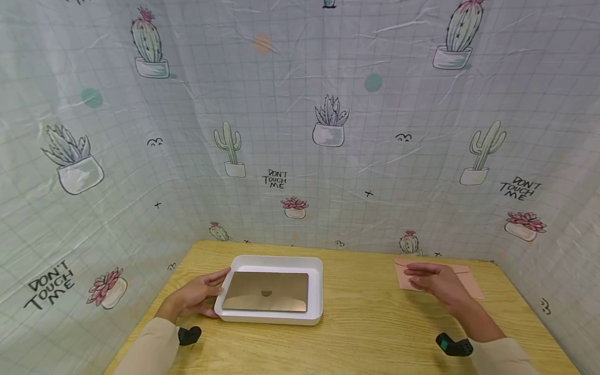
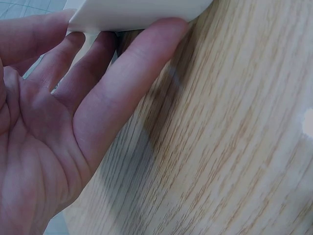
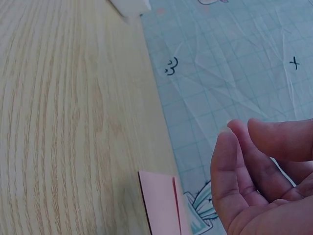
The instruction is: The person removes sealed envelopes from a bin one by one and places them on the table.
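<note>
Two hands: both low over the worktop, well apart
Left hand (image 1: 199, 297): fingers straight, resting against the left end of the white tray (image 1: 316, 291); nothing curled round it
Left fingers (image 2: 122, 83): tips touch the tray's wall, palm open toward the wood
Right hand (image 1: 436, 284): flat, fingers relaxed and loosely together, hovering over the pink envelope (image 1: 469, 284); holds nothing; contact with the paper cannot be told
Tray: white, rounded corners, mid-left on the worktop; a flat gold-brown slab (image 1: 266, 291) lies inside it, filling most of the floor
Envelope: pink, flat on the wood at the far right, partly covered by the right hand
Worktop (image 1: 370, 323): light yellow wood grain
Room: wrinkled pale gridded sheet (image 1: 300, 130) printed with cacti, succulents and "DON'T TOUCH ME", hung on all three sides
Left wrist view only: close look at fingertips on the tray (image 2: 137, 12) edge; slab and envelope out of frame
Right wrist view only: curved fingertips (image 3: 230, 171), a corner of the envelope (image 3: 159, 203) at the worktop's back edge, a bit of tray (image 3: 131, 6) far off
Other: black wrist-mounted cameras (image 1: 453, 345) at both cream sleeves (image 1: 147, 349)
</note>
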A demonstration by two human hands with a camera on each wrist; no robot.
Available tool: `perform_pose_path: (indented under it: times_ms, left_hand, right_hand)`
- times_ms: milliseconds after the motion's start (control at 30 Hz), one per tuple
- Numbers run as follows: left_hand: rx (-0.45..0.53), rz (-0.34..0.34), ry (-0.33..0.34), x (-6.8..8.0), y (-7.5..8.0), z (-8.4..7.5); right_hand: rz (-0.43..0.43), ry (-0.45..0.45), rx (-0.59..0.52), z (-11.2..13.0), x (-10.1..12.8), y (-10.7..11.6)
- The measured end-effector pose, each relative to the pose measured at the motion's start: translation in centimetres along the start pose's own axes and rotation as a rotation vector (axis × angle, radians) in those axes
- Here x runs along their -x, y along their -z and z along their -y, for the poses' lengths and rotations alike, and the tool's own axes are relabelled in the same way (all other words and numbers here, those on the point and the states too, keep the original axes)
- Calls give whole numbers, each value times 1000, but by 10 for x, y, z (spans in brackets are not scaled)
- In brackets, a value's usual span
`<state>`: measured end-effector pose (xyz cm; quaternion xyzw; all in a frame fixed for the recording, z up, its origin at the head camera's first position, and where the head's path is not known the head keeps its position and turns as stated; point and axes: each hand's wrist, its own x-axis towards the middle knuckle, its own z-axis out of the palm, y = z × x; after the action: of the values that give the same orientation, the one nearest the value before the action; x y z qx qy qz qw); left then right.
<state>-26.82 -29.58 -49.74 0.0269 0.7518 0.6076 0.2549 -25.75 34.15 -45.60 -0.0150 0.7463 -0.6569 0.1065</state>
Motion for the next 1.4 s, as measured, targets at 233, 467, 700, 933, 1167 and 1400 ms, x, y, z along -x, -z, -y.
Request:
perform_pose_path:
  times_ms: [233, 467, 700, 933, 1167, 1400]
  left_hand:
    - [4, 1, 2, 0, 0, 0]
    - [9, -7, 9, -1, -1, 1]
    - [24, 13, 4, -3, 0, 1]
    - [26, 17, 5, -3, 1, 1]
    - [18, 16, 1, -3, 0, 1]
    - [23, 32, -7, -2, 1, 1]
  right_hand:
    - [9, -6, 7, 3, 0, -10]
    - [25, 0, 8, 3, -1, -19]
    - [30, 5, -14, 3, -3, -25]
    - [43, 6, -12, 0, -5, -31]
    - [64, 11, 8, 1, -4, -38]
    - [92, 19, -6, 1, -4, -46]
